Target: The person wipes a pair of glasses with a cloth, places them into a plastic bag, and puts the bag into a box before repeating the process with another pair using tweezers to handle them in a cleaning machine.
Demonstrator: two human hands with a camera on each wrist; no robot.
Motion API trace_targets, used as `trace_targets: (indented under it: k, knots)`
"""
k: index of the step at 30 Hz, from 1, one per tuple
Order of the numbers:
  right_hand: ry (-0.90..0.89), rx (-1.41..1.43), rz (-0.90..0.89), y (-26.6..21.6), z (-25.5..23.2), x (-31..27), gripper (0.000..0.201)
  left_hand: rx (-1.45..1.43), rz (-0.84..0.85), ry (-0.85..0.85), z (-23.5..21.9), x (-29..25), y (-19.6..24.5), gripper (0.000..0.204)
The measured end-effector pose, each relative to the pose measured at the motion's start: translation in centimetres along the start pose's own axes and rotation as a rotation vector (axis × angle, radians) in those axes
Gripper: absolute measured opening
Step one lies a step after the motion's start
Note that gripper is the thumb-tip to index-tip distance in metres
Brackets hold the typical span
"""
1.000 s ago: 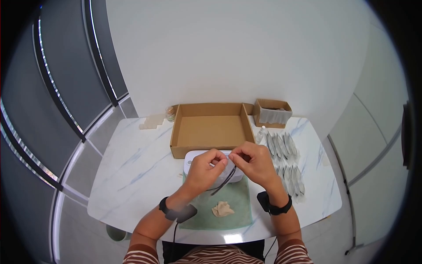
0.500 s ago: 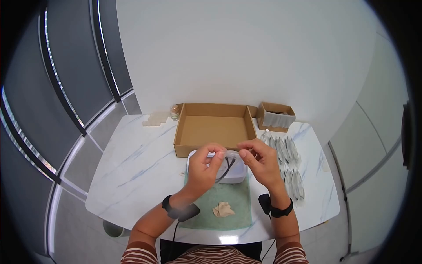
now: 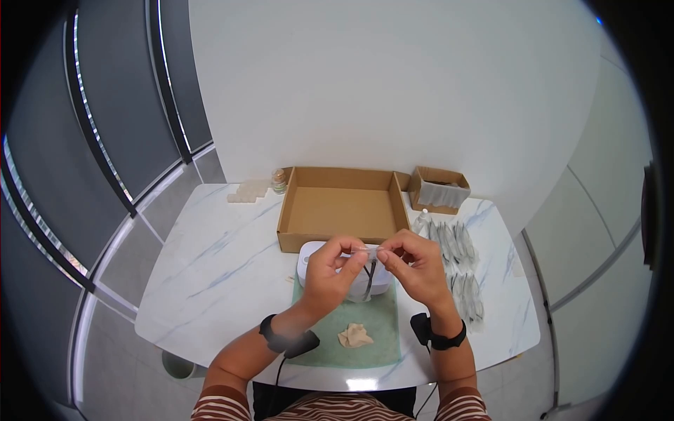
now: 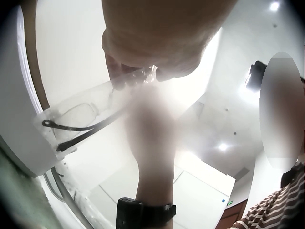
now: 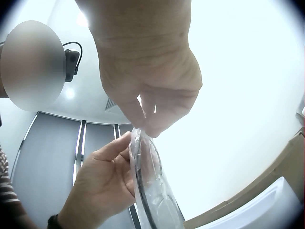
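A clear plastic bag (image 4: pixel 78 112) with a pair of dark-armed eyeglasses (image 4: pixel 90 128) inside hangs between the two hands. My left hand (image 3: pixel 328 275) pinches its top edge between thumb and forefinger. Close beside it, my right hand (image 3: pixel 419 266) pinches the same edge from the other side, as the right wrist view also shows. Below the fingers, the bag overlaps a white basin-like device (image 3: pixel 309 261) in the head view. A green cloth (image 3: pixel 326 326) lies under the device, bearing a crumpled beige cloth (image 3: pixel 356 336).
Behind the device stands a shallow cardboard box (image 3: pixel 340 203). Rows of bagged glasses (image 3: pixel 455 242) lie at the right, near a small clear bottle (image 3: pixel 421 221) and a smaller cardboard box (image 3: pixel 439 188). At the back left are a jar (image 3: pixel 279 182) and pale blocks (image 3: pixel 247 191).
The right hand came away from the bag half a second ago and now pinches its top edge again. The bag, slanted down to the left before, hangs more upright.
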State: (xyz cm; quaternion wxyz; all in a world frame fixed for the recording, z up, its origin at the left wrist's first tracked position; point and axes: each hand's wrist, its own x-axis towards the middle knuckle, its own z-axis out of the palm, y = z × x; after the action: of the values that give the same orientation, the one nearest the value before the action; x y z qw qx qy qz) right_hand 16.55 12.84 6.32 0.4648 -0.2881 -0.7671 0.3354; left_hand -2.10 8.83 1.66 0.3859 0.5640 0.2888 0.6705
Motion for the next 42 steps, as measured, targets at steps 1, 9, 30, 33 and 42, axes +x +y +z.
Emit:
trace_targets:
  k: [1, 9, 30, 33, 42]
  knots:
    - [-0.005, -0.007, -0.006, -0.2, 0.0, 0.0, 0.010, 0.044, -0.004, -0.005, -0.2, -0.1, -0.3, 0.014]
    - [-0.077, -0.028, 0.051, -0.3, 0.2, 0.0, 0.011, 0.073, -0.045, -0.014, -0.1, 0.1, 0.1, 0.012]
    - [0.283, 0.166, 0.262, -4.7, -6.1, -7.6, 0.017, 0.125, -0.254, -0.493, 5.5, -3.7, 0.5, 0.034]
    - [0.239, -0.043, 0.229, -4.4, -9.2, -9.7, 0.017, 0.379, -0.125, -0.595, 6.9, -3.1, 1.1, 0.025]
    - [0.009, -0.796, 0.133, -8.3, -16.4, -13.6, 0.034, 0.925, 0.218, -1.013, 14.8, 2.8, 2.1, 0.029]
